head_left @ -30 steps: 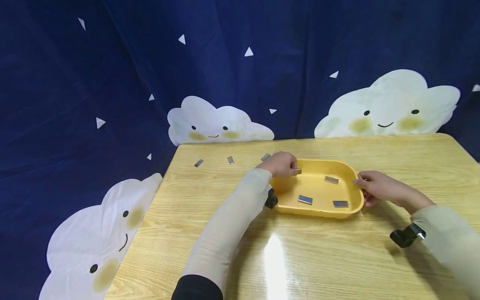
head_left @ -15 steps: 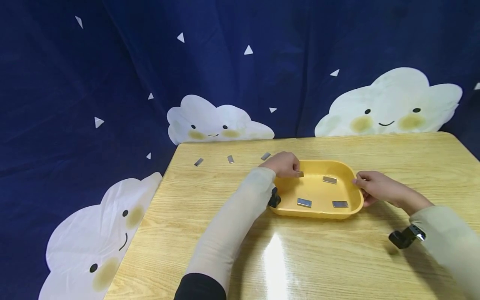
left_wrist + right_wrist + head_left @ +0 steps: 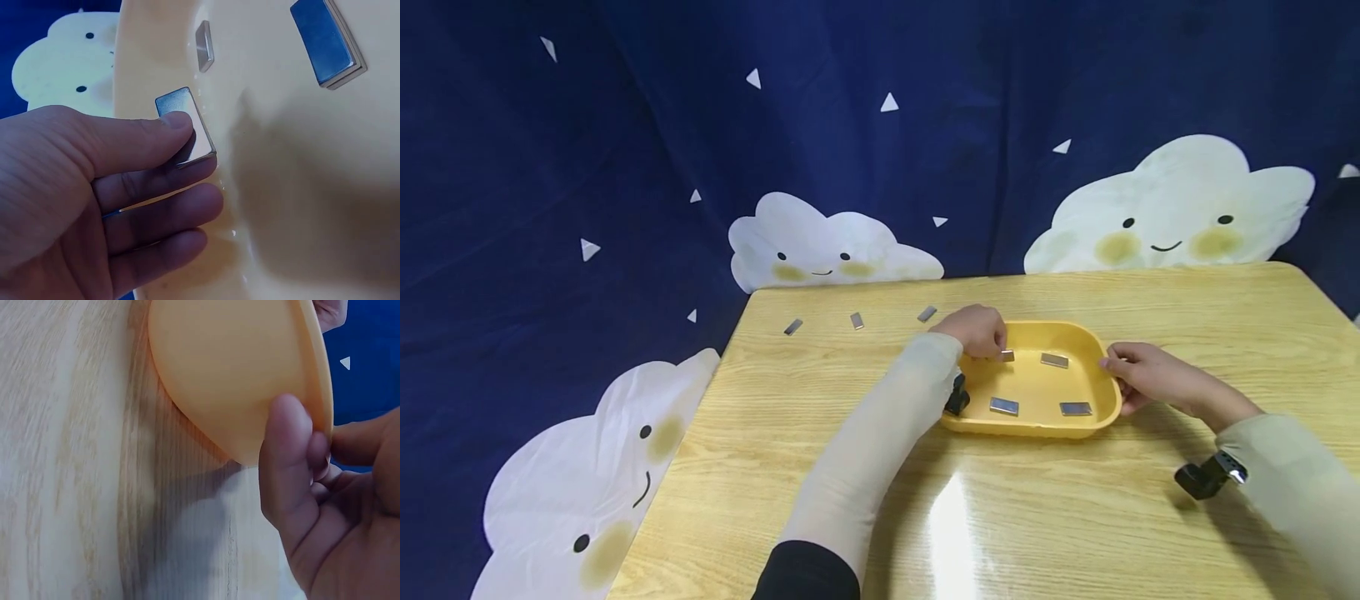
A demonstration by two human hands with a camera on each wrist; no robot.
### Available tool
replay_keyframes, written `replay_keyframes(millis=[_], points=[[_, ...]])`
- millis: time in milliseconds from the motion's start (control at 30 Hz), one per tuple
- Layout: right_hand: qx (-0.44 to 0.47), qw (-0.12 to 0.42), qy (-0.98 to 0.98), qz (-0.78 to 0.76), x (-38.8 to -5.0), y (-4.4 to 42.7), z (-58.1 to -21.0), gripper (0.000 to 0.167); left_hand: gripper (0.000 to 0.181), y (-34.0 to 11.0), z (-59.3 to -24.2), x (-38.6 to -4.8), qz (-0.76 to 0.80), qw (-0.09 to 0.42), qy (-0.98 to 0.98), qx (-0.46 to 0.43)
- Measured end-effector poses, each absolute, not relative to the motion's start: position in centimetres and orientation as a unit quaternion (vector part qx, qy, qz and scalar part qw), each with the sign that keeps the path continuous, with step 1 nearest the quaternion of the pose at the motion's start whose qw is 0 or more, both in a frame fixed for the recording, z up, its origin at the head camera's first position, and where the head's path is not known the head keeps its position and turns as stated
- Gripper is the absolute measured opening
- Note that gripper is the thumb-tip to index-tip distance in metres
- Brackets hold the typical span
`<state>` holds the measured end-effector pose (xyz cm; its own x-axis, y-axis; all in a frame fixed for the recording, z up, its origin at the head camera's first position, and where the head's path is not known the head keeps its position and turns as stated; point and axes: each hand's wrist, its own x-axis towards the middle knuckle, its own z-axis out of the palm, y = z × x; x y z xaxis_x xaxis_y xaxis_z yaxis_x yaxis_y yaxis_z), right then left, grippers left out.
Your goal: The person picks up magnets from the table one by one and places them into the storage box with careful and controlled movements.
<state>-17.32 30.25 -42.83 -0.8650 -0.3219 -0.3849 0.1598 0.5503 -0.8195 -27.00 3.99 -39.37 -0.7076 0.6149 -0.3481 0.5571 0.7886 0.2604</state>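
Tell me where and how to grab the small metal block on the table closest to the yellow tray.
Probably from above, pinching the metal block across its two long edges, mid-length: it lies flat on the table, slim and oblong, apart from the tray.

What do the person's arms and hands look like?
The left sleeve and right sleeve are pale cream, with black cloth further up the left arm. A black gadget sits at each wrist. The left hand and right hand are bare.
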Motion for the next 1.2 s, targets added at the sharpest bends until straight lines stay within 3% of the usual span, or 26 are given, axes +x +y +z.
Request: replay_keyframes(millis=[367,800,1200], points=[[-0.037,0.252,0.844,-0.471,-16.8,29.8,-42.8,0.026,0.011,4.4,-41.3,-27.1,0.085,0.229,0.916,0.318],[-0.024,0.25,0.837,-0.486,-16.6,29.7,-43.1,0.028,0.016,4.6,-41.3,-26.9,0.038,0.213,0.92,0.328],[-0.02,0.252,0.841,-0.479,-16.9,29.7,-42.8,0.029,0.044,5.2,-41.3,-27.2,0.01,0.2,0.922,0.331]])
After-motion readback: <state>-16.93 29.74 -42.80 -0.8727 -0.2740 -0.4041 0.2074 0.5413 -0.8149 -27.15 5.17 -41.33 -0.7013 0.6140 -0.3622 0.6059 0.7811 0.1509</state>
